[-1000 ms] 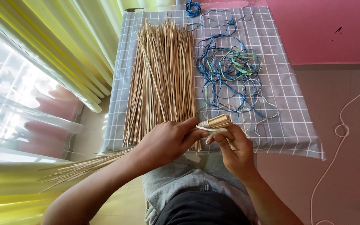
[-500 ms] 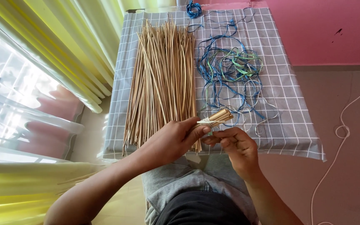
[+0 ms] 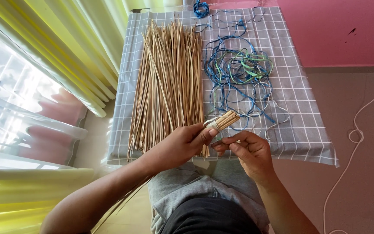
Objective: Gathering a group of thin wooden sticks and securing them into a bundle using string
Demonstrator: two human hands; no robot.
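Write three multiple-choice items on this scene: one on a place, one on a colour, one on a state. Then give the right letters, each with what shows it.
1. Where does the big pile of loose sticks lie on the checked cloth?
A. On its left part, beside the curtain
B. On its right part
C. Off the cloth, on the floor

2. What colours is the tangle of strings?
A. Red and black
B. Blue and green
C. All white

3. How is the small stick bundle held?
A. Lying free on the cloth
B. Gripped in the left hand, bound near its end
C. Held in the right hand alone

Answers:
1 A, the pile sits left of the strings, next to the yellow curtain.
2 B, blue strands dominate, with green ones mixed in.
3 B, left fingers close around it, and a pale wrap circles the end.
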